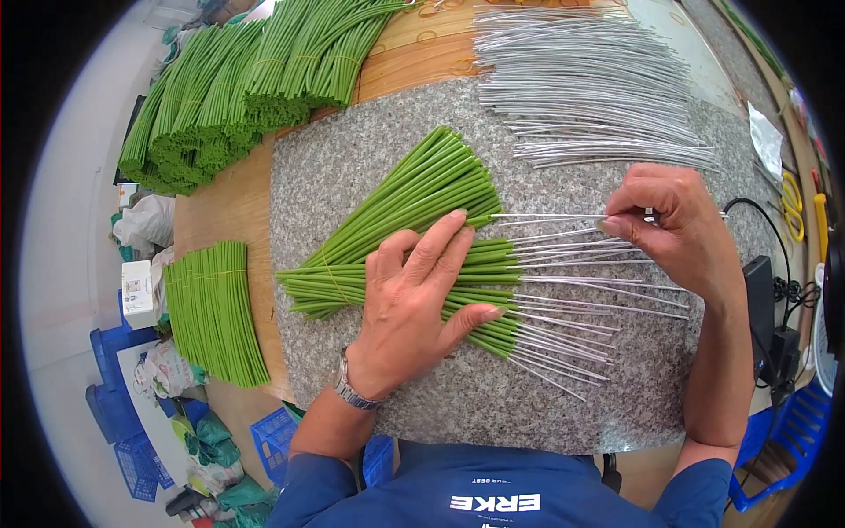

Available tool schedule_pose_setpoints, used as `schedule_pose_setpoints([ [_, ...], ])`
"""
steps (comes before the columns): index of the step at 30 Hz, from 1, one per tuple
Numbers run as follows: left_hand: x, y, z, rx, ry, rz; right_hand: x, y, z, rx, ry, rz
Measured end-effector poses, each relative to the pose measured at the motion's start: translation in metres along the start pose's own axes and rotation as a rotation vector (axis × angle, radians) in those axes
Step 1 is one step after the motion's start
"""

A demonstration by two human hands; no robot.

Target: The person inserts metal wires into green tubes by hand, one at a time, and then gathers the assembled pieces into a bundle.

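Your right hand point(673, 224) pinches silver wire point(554, 216) tightly; your left hand point(409, 286), fingers spread, rests on green tubes point(422, 189). Lower ones carry wires; upper ones show none.

We see smooth, softly glossy plastic-looking green tubes point(405, 195), shiny bare metal wires point(590, 88), a speckled stone slab point(493, 414), a polished metal watch point(351, 387), a smooth wooden table point(220, 209) and a matt cloth shirt point(563, 480).

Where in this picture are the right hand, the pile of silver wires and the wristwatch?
Right hand point(676, 227), head view: middle of the hand.
Pile of silver wires point(591, 88), head view: middle of the pile.
Wristwatch point(349, 392), head view: metal band.
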State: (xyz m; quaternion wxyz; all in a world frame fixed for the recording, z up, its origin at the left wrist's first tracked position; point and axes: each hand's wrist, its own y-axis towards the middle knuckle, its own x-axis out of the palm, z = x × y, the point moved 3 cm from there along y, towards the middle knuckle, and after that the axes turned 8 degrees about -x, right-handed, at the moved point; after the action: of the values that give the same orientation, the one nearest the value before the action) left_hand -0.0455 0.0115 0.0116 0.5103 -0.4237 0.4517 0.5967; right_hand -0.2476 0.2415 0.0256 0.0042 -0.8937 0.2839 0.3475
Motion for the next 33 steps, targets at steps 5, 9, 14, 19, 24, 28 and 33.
schedule_pose_setpoints([
  [5,0.0007,-0.0006,-0.0017,0.017,0.006,0.029,-0.0017,0.0011,-0.0009,-0.010,-0.018,0.034],
  [9,-0.0003,-0.0009,-0.0022,0.019,-0.008,0.030,-0.0016,0.0015,0.0003,-0.006,-0.012,0.039],
  [14,0.0011,-0.0007,-0.0027,-0.008,-0.020,-0.003,-0.0004,-0.0010,0.0058,-0.033,0.012,0.050],
  [19,-0.0007,-0.0009,-0.0028,-0.011,-0.026,-0.001,-0.0014,0.0013,0.0016,-0.023,0.001,0.038],
  [24,0.0008,-0.0009,-0.0031,-0.011,-0.031,0.000,-0.0017,0.0012,0.0019,-0.021,-0.012,0.041],
  [28,0.0004,-0.0009,-0.0032,-0.010,-0.033,-0.004,-0.0008,0.0009,0.0022,-0.003,0.009,0.036],
  [33,0.0003,-0.0008,-0.0040,0.016,-0.026,0.034,-0.0008,0.0013,0.0034,0.000,0.002,0.033],
])
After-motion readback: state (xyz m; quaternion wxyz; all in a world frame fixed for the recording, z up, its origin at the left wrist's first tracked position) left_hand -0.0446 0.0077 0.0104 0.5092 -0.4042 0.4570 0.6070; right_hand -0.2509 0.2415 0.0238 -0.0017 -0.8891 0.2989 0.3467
